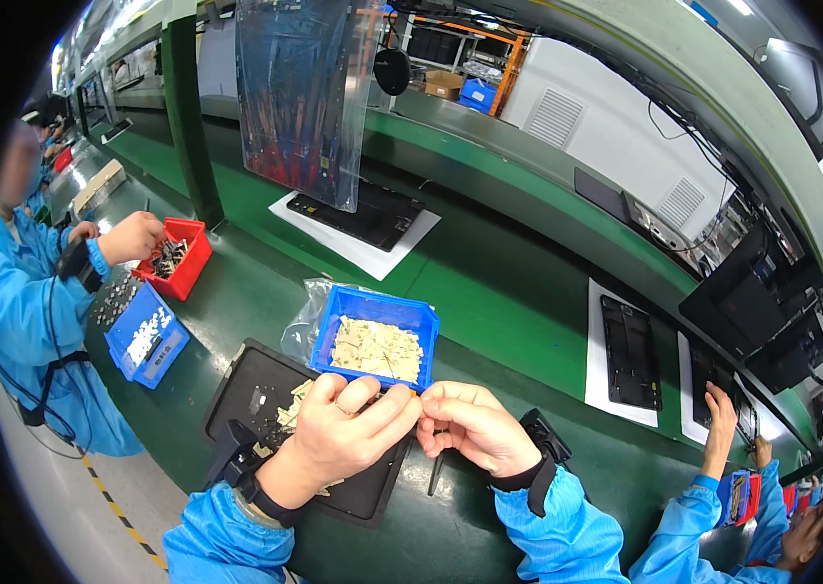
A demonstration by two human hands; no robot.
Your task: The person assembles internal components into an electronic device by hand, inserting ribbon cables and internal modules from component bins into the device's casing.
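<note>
My left hand (348, 433) and my right hand (475, 428) meet fingertip to fingertip at the near edge of a blue bin (377, 304). Both are closed in a pinch; what lies between the fingertips is too small and covered to name. Many small flat cream-coloured pieces (377, 348) fill the bin. Under my left hand and forearm is a black tray (236, 391) with more cream pieces (293, 407) and small dark bits scattered in it. A thin dark stick-like tool (437, 474) shows just below my right fingers; whether I hold it I cannot tell.
At the left, a co-worker's hand (136, 237) reaches over a red bin (185, 271) of small parts, beside a blue bin (127, 352) of white pieces. Black panels (629, 352) lie on white sheets on the green conveyor belt (499, 321). Another co-worker's hand (720, 417) works at the right.
</note>
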